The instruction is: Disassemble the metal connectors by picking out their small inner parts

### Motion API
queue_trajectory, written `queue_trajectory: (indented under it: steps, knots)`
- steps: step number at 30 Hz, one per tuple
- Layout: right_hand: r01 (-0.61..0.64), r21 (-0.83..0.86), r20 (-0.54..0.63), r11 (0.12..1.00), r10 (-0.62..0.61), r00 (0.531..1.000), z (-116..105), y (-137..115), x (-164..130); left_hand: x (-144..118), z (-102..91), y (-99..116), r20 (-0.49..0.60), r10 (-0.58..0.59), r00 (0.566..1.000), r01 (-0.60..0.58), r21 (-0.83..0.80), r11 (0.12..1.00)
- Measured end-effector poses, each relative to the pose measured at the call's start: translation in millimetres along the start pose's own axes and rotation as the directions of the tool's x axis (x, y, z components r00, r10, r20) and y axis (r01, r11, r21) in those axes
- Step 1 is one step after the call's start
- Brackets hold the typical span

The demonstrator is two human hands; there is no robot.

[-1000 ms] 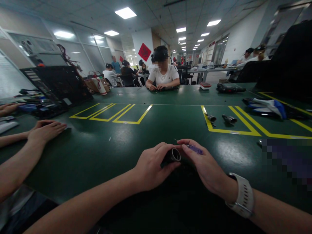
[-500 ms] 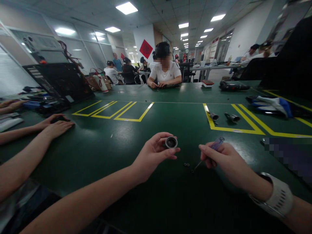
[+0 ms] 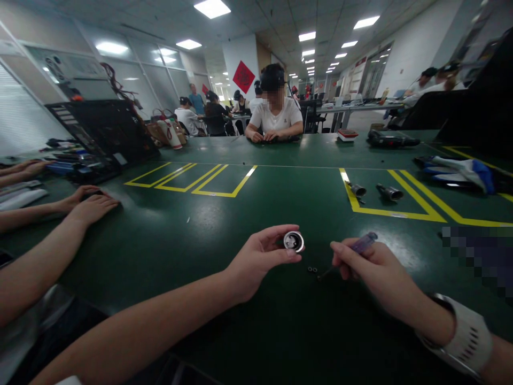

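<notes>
Spreading out from my hands in every direction, the green table [image 3: 224, 224] is the biggest thing I see, and the open room lies mostly ahead of my left hand [image 3: 256, 262]: bare surface runs from my fingers up to the yellow taped boxes [image 3: 192, 182] far beyond it. The near table edge is hidden under my forearms, so I cannot tell how close it sits. Well off to the left of my left hand, a neighbour's two hands [image 3: 90, 203] lie flat on the table, closing that side. Beyond them stands a black open case [image 3: 104, 133]; what is in it I cannot make out. Far ahead of both my hands a person in a white shirt [image 3: 276, 117] sits at the far edge.

Ahead and to the right of my right hand [image 3: 372, 267], a yellow taped bay [image 3: 395, 211] holds two small dark cylinders [image 3: 372, 191], apart from each other. Further right of that hand lie blue and white gloves [image 3: 460, 168].

My left hand is half curled, thumb and fingertips pinching a small round metal ring part [image 3: 294, 241], lifted just off the table with its open face toward me. My right hand is closed loosely round a purple-handled screwdriver [image 3: 363, 243], whose thin tip slants down to the table. Between my two hands, just beside that tip, lie two tiny black screws [image 3: 312, 269] on the surface.
</notes>
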State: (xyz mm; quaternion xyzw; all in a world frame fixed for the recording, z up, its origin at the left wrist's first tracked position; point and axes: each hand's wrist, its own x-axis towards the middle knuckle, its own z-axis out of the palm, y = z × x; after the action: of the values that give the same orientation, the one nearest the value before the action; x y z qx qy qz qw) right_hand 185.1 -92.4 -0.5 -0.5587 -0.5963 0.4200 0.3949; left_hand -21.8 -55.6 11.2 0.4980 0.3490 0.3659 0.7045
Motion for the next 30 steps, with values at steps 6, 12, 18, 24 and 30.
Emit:
queue_trajectory:
  steps: [6, 12, 18, 24, 30]
  knots:
    - [-0.206, 0.561, 0.002, 0.801, 0.248, 0.969, -2, -2, 6, 1, -2.9, -4, -0.016, -0.044, 0.999, 0.045, 0.016, 0.999]
    - [0.207, 0.244, -0.098, 0.947, -0.188, 0.977, 0, -14, -11, 1, -0.2, -8, -0.053, -0.004, 0.999, 0.009, 0.099, 0.995]
    - [0.515, -0.261, 0.101, 0.816, -0.508, 0.856, 7, -21, -25, -1, 3.0, -9, -0.055, 0.039, 0.998, -0.031, 0.137, 0.99]
    - [0.646, -0.388, 0.202, 0.658, -0.623, 0.756, 13, -23, -31, -3, 6.1, -10, -0.073, 0.042, 0.996, -0.027, 0.189, 0.982]
    - [0.676, -0.408, 0.279, 0.614, -0.621, 0.732, 16, -23, -33, -2, 6.7, -15, -0.086, 0.078, 0.993, -0.057, 0.225, 0.973]
